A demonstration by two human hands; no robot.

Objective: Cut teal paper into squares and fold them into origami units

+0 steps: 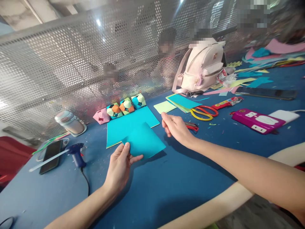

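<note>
Holding blue paper (148,141); lidded bottle (71,123) beyond.

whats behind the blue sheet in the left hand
Behind the held sheet, flat blue paper lies on the table. Its near right part is covered, so whatever is there can't be seen.

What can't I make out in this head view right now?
All head view:
Left hand: some fingers hidden behind the held blue sheet.
Red tool: partly hidden behind the right hand.
Red chair: cut off by the left edge.
People: obscured by the perforated panel.
</note>
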